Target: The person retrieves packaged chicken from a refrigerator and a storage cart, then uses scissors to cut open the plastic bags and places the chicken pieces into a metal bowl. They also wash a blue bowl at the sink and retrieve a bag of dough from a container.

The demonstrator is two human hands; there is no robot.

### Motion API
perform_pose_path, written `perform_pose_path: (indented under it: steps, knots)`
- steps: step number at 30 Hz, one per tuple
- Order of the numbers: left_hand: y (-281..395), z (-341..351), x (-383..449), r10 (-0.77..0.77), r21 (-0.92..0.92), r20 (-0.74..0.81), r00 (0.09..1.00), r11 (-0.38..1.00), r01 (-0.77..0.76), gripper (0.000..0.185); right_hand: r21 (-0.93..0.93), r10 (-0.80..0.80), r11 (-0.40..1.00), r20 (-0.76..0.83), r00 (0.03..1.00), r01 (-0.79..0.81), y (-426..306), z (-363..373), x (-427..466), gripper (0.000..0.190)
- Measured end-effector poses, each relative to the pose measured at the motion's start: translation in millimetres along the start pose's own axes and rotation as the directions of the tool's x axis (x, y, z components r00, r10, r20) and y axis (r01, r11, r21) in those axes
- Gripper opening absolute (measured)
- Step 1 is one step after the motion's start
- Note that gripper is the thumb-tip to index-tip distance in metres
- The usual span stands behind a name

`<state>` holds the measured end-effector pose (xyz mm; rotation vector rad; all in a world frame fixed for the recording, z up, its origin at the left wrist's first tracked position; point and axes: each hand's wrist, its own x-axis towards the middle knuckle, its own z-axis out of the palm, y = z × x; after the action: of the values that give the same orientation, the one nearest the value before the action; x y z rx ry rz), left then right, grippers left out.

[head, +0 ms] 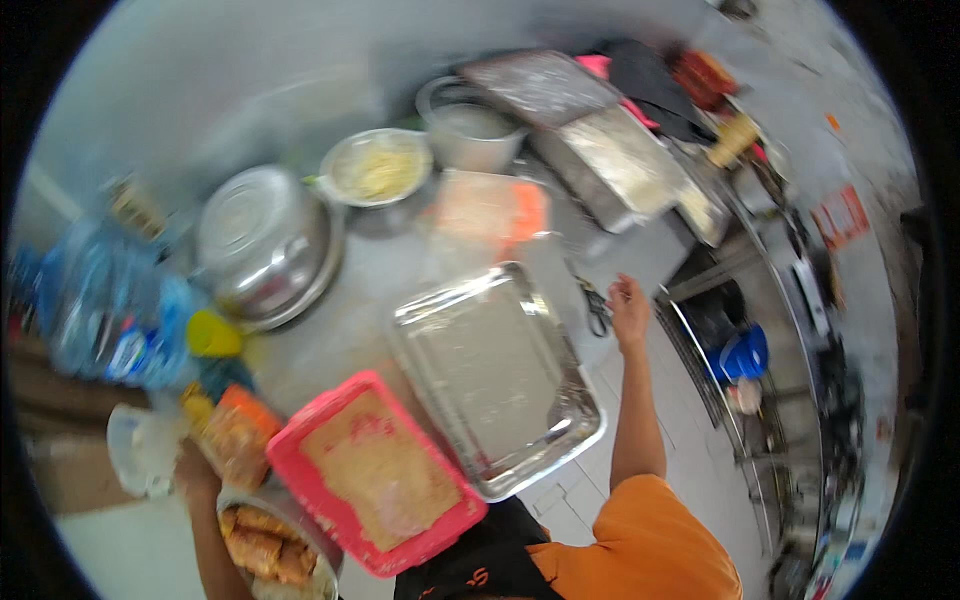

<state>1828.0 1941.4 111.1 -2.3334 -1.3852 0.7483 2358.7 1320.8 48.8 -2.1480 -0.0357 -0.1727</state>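
My left hand [196, 469] is at the side of a translucent plastic tub [142, 450] and appears to grip its edge; the fingers are mostly hidden. Close beside it are a bag of orange-brown food [236, 439] and a metal bowl of reddish-orange, meat-like pieces [270, 551]. My right hand [630, 311] hangs in the air with fingers loosely bent, nothing seen in it, near black-handled scissors [596, 311]. Before me stand a pink plastic basin [292, 442] of tan, crumb-like coating and a shiny metal tray [581, 431] with a thin wet film.
An upturned metal pot [259, 232], a bowl of pale yellow shreds [377, 166], a clear bucket [472, 135] and a rectangular metal pan [577, 169] line the back. Large blue water bottles [112, 300] stand left. A wire rack [694, 360] with a blue bucket [741, 352] is right.
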Motion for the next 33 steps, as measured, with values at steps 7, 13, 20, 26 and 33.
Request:
perform_pose_path:
  steps: [7, 13, 20, 26, 33]
  knots:
    - [-3.0, 29.0, 19.3, 0.14, 0.539, 0.057, 0.989, 0.829, -0.148, 0.076, -0.451, -0.153, 0.856, 0.243, 0.958, 0.251, 30.4, -36.5, -22.4, 0.045]
    - [0.0, -7.5, -1.7, 0.029, 0.349, 0.1, 0.995, 0.935, -0.063, 0.015, -0.603, -0.084, 0.738, 0.362, 0.929, 0.302, 25.6, -7.5, -14.1, 0.052]
    - [-21.7, -44.8, -23.6, -0.23, -0.06, 0.658, 0.717, 0.933, 0.355, 0.066, -0.591, -0.12, 0.74, 0.354, 0.928, 0.322, 29.1, -13.3, -10.1, 0.061]
    - [-35.4, -26.2, -24.1, -0.039, -0.686, 0.585, 0.81, 0.509, 0.519, 0.049, -0.198, 0.311, 0.949, 0.447, 0.839, -0.246, 42.1, -31.6, 7.3, 0.052]
    - [-33.5, -96.2, -65.7, 0.128, -0.513, -0.147, 0.981, 0.838, -0.186, 0.036, 0.74, 0.093, 0.37, 0.572, 0.815, -0.562, 5.1, -61.7, -38.8, 0.05]
